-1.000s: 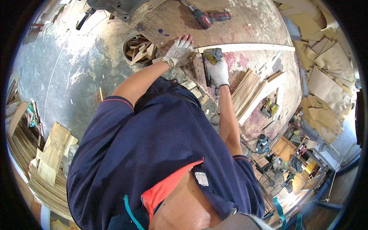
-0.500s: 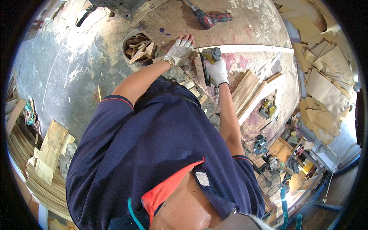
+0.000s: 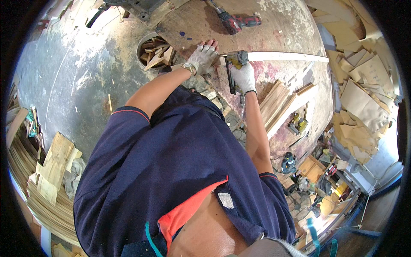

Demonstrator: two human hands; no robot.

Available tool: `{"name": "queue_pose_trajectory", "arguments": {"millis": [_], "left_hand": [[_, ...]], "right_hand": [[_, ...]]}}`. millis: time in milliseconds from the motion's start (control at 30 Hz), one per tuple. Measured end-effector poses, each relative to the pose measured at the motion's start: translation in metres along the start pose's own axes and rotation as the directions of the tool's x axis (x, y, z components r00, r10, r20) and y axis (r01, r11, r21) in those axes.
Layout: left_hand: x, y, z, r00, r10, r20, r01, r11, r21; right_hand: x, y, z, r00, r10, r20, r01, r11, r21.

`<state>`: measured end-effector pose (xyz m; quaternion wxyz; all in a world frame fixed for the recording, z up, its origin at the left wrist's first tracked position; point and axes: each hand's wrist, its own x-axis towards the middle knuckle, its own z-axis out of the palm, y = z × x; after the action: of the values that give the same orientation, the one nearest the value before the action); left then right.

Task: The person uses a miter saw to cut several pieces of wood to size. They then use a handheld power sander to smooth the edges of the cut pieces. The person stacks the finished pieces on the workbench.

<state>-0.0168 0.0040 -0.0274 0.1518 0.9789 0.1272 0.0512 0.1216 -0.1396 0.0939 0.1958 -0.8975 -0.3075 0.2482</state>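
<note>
My right hand [image 3: 244,78], in a white knit glove, is wrapped round the grip of a yellow and black nail gun [image 3: 236,59]. The tool's head sits over a long pale wood strip [image 3: 284,56] that runs off to the right across the workbench [image 3: 278,32]. Just left of the nail gun, my left hand [image 3: 203,59] lies flat with its fingers stretched out. It wears a fingerless glove and a wristwatch. The hand is by the strip's left end, but whether it presses on the strip cannot be told.
A red and black cordless drill [image 3: 234,24] lies farther back on the bench. Several wood pieces [image 3: 274,103] and a second yellow nail gun [image 3: 297,123] lie at right. A round bin [image 3: 140,55] of offcuts stands left of the bench. Stacked boards [image 3: 49,210] fill the lower left.
The nail gun in my right hand has shifted slightly away from me, covering a little more of the strip. My left hand stays nearly where it was.
</note>
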Motion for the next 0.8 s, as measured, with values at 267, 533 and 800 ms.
{"name": "queue_pose_trajectory", "arguments": {"millis": [267, 533, 800], "left_hand": [[0.0, 0.003, -0.004, 1.0, 0.01, 0.02, -0.009, 1.0, -0.016], [0.0, 0.002, -0.002, 1.0, 0.005, 0.014, -0.005, 1.0, 0.003], [0.001, 0.005, -0.01, 0.998, -0.012, 0.064, 0.013, 1.0, -0.01]], "right_hand": [[0.012, 0.007, 0.005, 0.996, 0.063, 0.056, -0.065, 0.997, 0.033], [0.008, 0.021, -0.001, 0.998, 0.064, -0.003, -0.064, 0.991, 0.118], [-0.005, 0.027, -0.011, 0.973, 0.218, 0.077, -0.229, 0.951, 0.206]]}}
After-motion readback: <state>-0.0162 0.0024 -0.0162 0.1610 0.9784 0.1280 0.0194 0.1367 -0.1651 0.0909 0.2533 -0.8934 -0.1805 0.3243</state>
